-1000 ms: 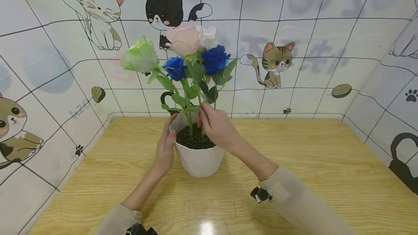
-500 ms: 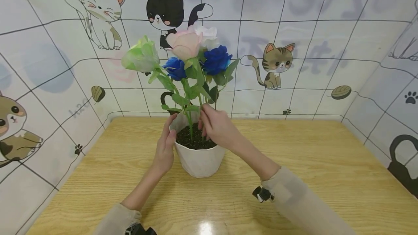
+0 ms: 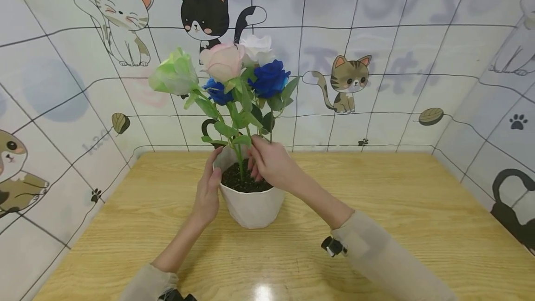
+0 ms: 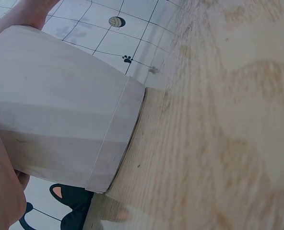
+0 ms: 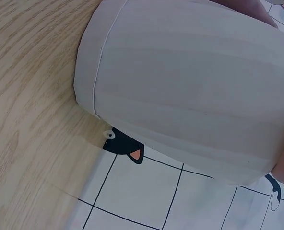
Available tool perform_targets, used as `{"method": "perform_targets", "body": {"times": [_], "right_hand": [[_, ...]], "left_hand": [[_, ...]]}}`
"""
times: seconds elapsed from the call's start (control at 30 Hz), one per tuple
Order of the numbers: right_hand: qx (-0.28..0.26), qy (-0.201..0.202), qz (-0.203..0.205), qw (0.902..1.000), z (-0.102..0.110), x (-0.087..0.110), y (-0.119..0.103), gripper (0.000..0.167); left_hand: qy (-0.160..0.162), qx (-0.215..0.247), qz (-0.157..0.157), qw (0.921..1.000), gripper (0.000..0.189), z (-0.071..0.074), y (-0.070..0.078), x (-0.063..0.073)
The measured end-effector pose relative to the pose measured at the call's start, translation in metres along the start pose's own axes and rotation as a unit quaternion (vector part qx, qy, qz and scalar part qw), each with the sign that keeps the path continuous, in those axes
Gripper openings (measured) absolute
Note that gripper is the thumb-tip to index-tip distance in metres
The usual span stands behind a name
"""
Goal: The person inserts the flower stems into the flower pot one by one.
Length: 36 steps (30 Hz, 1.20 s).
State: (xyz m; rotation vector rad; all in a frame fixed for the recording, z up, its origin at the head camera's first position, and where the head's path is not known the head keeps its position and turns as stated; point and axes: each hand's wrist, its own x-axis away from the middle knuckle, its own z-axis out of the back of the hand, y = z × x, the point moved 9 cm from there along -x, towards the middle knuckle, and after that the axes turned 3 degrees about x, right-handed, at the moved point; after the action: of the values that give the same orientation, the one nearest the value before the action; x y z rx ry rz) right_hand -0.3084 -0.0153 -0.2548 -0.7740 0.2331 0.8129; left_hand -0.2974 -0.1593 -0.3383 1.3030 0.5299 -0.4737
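Observation:
Near the middle of the table, a white faceted flower pot [image 3: 252, 210] holds dark soil [image 3: 234, 178]. My left hand [image 3: 206, 194] grips its left side near the rim. With thumb and forefinger, my right hand [image 3: 273, 161] pinches a green stem [image 3: 248, 131] over the soil. That stem leads up to a pale pink rose [image 3: 222, 62]. Around it stand a white rose [image 3: 256, 49], a green-white rose [image 3: 175, 74] and two blue roses, the larger blue rose [image 3: 269, 79] on the right. Both wrist views show mostly the outer wall of the pot [image 4: 55, 105].
The wooden table [image 3: 368, 189] reaches back to a wall [image 3: 401, 101] covered with cat drawings and grid lines. Similar printed walls flank it left and right. A small black device [image 3: 333, 246] sits at the right cuff.
The pink rose has sunk lower and shifted slightly left, so more of the white rose shows. The right hand keeps its pinch on the stem. The left hand stays at the pot.

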Motion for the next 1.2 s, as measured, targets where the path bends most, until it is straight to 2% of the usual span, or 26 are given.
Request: {"method": "perform_targets", "body": {"times": [0.5, 0.67, 0.77, 0.97, 1.2], "right_hand": [[0.022, -0.020, -0.009, 0.9995, -0.004, -0.001, 0.004, 0.026], [-0.002, -0.026, -0.027, 0.9993, -0.005, -0.001, 0.009, 0.025], [-0.008, -0.019, -0.035, 0.9992, -0.004, 0.000, 0.012, 0.025], [0.016, 0.000, -0.022, 0.9996, 0.001, 0.000, 0.009, 0.024], [0.013, 0.020, -0.026, 0.9994, 0.005, 0.002, 0.008, 0.024]], "left_hand": [[-0.001, 0.004, -0.009, 1.0000, 0.050, -0.001, -0.003, 0.001], [0.000, 0.000, -0.009, 1.0000, 0.050, -0.001, -0.002, 0.002], [0.000, 0.000, -0.009, 1.0000, 0.051, -0.001, -0.001, 0.001], [-0.001, 0.003, -0.012, 0.9999, 0.051, 0.001, 0.000, 0.000], [-0.002, 0.005, -0.013, 0.9999, 0.051, 0.000, 0.000, 0.000]]}}
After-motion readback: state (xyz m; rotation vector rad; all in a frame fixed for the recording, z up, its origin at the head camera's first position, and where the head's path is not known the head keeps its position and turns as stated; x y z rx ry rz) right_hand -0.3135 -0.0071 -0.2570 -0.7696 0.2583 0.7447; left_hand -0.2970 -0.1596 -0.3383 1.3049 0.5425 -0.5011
